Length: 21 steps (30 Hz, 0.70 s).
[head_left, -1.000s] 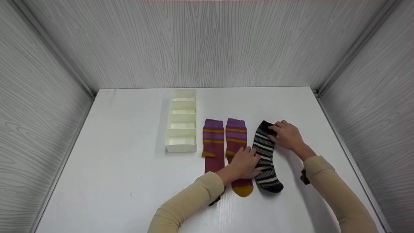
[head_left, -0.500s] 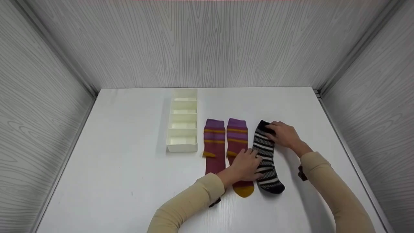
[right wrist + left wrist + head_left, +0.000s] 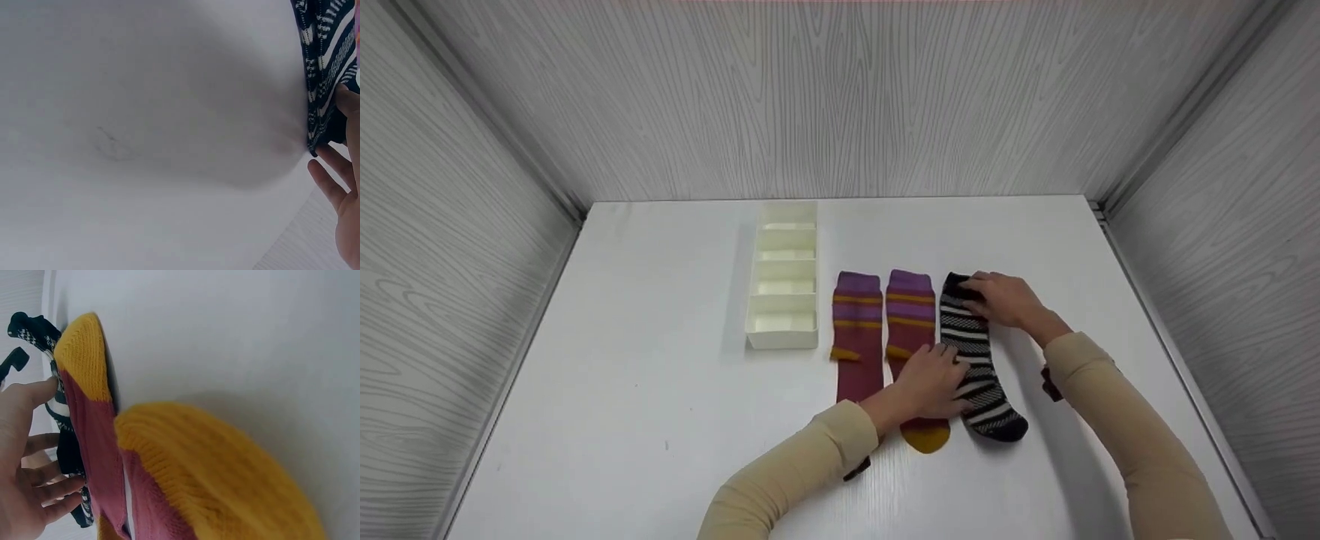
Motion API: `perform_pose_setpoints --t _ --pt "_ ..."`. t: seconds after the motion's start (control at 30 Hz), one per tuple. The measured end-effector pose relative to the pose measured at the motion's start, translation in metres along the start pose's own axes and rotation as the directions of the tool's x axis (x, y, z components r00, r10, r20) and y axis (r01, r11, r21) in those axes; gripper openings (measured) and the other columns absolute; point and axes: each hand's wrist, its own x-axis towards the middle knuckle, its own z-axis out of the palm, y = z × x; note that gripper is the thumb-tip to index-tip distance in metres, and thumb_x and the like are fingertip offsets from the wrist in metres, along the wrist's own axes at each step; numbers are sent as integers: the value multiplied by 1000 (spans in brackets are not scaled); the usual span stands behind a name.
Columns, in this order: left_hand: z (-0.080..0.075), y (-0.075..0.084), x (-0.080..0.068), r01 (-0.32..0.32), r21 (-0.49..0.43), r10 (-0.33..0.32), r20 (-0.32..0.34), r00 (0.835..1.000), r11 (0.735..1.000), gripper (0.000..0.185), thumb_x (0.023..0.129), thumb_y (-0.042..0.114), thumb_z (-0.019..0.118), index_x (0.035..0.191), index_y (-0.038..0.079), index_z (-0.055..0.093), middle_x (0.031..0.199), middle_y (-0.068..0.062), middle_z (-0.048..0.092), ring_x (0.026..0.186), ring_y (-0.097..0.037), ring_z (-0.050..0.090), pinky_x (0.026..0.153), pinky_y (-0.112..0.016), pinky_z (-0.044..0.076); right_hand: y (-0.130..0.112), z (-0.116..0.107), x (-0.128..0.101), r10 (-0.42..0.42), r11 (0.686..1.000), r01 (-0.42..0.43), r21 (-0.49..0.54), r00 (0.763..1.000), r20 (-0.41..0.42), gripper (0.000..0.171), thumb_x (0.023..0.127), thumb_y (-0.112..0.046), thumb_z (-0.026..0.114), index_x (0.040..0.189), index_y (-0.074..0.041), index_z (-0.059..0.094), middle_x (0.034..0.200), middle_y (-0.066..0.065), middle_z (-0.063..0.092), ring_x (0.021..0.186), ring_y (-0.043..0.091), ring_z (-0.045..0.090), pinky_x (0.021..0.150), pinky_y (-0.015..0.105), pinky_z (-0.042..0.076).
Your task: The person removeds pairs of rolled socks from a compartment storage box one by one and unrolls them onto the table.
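A black sock (image 3: 966, 330) with white and grey stripes lies on the table, its dark cuff away from me and its toe pointing near right. My right hand (image 3: 1006, 300) pinches its cuff; in the right wrist view the thumb lies on the knit and the fingertips sit at the cuff's edge. My left hand (image 3: 928, 381) rests on the middle of that sock, thumb and fingers spread apart. It crosses over a maroon sock (image 3: 911, 319) with purple and mustard bands, hiding part of it. The matching maroon sock (image 3: 858, 319) lies parallel on the left, partly under the left forearm.
A cream tray (image 3: 782, 341) divided into several compartments stands left of the socks, with nothing in it. Grey wood-grain panels (image 3: 840, 97) close off the back and both sides of the white table (image 3: 622, 337).
My right hand has shifted left with the striped sock's cuff, bringing it closer to the middle maroon sock. The striped toe has swung slightly right. My left hand has stayed nearly in place.
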Motion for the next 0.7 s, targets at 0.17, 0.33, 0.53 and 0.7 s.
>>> perform_pose_setpoints --t 0.17,0.33,0.53,0.7 --pt "0 5 -6 -82 -18 79 -119 990 997 53 100 67 54 125 24 73 127 0 72 117 -20 66 96 -34 54 0 0 0 18 999 -19 34 1000 24 42 103 -30 67 140 -8 67 138 18 69 125 40 67 99 57 57" --pt "-1 13 -10 -156 -32 147 -198 969 987 51 102 66 53 123 25 75 122 4 74 113 -17 67 95 -31 55 1 -1 -2 4 999 -5 40 1000 13 40 103 -27 67 139 -9 68 136 18 70 123 39 67 98 58 57" --pt "1 22 -13 -230 -89 214 -160 964 969 53 104 67 46 125 27 73 123 5 73 112 -14 68 91 -27 55 0 -5 -5 7 1000 -7 29 1000 -3 38 102 -25 69 137 -10 70 131 18 71 119 38 69 95 56 59" --pt "2 25 -17 -260 -117 245 -126 961 959 56 103 71 44 129 29 71 126 7 72 111 -12 68 87 -25 55 -2 -6 -4 9 1000 -8 13 1000 -19 40 103 -24 68 140 -8 66 131 19 71 120 39 69 95 57 58"
